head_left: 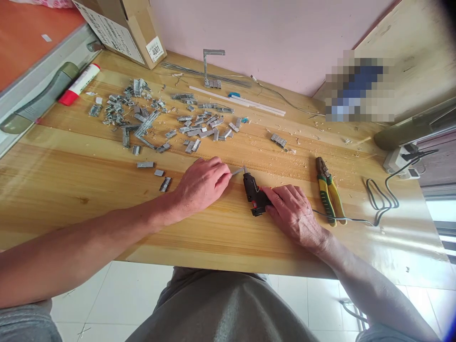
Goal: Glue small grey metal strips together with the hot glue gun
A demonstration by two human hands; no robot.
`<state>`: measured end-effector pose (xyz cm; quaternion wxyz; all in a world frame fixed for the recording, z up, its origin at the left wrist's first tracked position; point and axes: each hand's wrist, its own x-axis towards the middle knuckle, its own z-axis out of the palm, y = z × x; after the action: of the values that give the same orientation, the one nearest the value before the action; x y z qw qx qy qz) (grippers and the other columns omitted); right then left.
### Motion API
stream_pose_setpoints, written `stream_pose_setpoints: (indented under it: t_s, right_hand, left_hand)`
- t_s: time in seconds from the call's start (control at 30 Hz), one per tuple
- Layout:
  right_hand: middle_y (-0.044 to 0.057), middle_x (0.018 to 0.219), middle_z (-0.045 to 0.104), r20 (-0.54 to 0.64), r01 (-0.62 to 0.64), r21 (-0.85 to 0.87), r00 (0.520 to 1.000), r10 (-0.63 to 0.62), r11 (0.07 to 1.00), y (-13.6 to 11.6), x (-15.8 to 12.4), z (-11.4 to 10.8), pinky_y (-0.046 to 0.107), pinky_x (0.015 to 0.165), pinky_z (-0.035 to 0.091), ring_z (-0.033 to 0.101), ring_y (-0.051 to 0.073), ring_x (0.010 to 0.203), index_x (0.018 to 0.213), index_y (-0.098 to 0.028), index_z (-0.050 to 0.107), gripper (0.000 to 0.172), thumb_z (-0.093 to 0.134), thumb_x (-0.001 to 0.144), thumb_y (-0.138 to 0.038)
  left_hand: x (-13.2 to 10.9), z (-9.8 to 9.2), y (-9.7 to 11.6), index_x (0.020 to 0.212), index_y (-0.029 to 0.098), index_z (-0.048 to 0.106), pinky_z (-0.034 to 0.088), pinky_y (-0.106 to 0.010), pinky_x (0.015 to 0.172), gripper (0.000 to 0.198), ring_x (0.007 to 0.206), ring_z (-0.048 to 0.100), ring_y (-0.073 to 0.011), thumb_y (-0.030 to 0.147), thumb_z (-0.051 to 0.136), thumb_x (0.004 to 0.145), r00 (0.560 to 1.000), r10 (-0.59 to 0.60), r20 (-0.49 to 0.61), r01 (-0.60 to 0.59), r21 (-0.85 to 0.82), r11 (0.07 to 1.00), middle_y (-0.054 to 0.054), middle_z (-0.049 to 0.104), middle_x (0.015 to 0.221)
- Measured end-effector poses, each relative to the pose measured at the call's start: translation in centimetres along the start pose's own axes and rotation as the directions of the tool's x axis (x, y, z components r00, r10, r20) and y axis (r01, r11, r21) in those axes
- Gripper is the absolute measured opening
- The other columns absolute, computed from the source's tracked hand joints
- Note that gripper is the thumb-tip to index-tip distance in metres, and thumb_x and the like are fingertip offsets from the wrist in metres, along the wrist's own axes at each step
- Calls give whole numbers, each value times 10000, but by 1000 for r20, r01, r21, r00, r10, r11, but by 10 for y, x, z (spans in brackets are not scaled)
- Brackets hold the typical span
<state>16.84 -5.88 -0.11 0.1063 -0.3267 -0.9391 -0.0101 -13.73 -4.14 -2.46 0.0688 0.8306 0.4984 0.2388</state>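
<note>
My right hand (294, 213) is wrapped around the handle of a black glue gun (252, 190), whose nozzle points away from me. In a pinch, my left hand (204, 185) holds a small thin grey strip (237, 171). The strip's far end is close to the nozzle tip; whether they touch, I cannot tell. Left of that hand lie a few small grey metal-looking pieces: a longer flat one (145, 165), a short one (159, 173) and a dark-edged block (165, 184).
Heaps of grey pieces (114, 109) cover the table's left rear. A grey upright frame (205, 69), thin rods (185, 68), white glue sticks (256, 104) and a carton (137, 28) stand or lie behind. Pliers (331, 194), a cord (377, 204) and a power strip (401, 161) are right.
</note>
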Motion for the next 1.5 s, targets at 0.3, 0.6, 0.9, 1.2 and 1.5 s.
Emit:
stream_pose_setpoints:
  t_s: [0.3, 0.6, 0.9, 1.2, 1.5]
  right_hand:
    - [130, 1117, 759, -17, 39, 24, 999, -38, 999, -8, 6, 3, 463, 881, 543, 679, 293, 984, 1537, -174, 568, 420, 543, 1120, -211]
    - [131, 1128, 742, -38, -7, -6, 999, 6, 1000, 5, -3, 1, 444, 863, 521, 653, 284, 985, 1524, -162, 575, 421, 548, 1107, -212]
    - [123, 1126, 745, -51, 32, 28, 998, -30, 999, -1, -7, -3, 447, 856, 525, 652, 283, 970, 1604, -167, 505, 499, 560, 1111, -222]
    - [122, 1107, 752, -14, 56, 46, 998, -56, 997, -8, -3, 6, 450, 882, 531, 661, 280, 976, 1549, -176, 582, 445, 563, 1108, -235]
    - [125, 1116, 749, -71, 17, 22, 997, -15, 1000, 0, -9, 0, 444, 857, 520, 649, 279, 968, 1529, -143, 570, 432, 560, 1104, -218]
  left_hand:
    - [0, 1, 1, 898, 206, 659, 510, -361, 833, 203, 862, 679, -211, 115, 557, 1048, 1000, 6, -18, -6, 25, 1000, -46, 718, 895]
    - [0, 3, 0, 905, 217, 658, 516, -361, 849, 174, 872, 689, -214, 138, 589, 1044, 1000, -11, -18, 11, -15, 1000, -41, 721, 902]
    - [-2, 2, 4, 950, 214, 664, 516, -372, 864, 104, 889, 697, -220, 163, 628, 1033, 999, -39, -10, 39, 4, 999, -47, 723, 933]
    - [-2, 4, 2, 947, 216, 672, 498, -366, 836, 115, 887, 701, -212, 160, 631, 1039, 999, -35, 9, 35, 0, 999, -43, 737, 946]
    - [-1, 4, 4, 962, 211, 675, 514, -377, 861, 69, 898, 707, -222, 172, 650, 1013, 999, -29, -16, 29, 18, 999, -48, 740, 951]
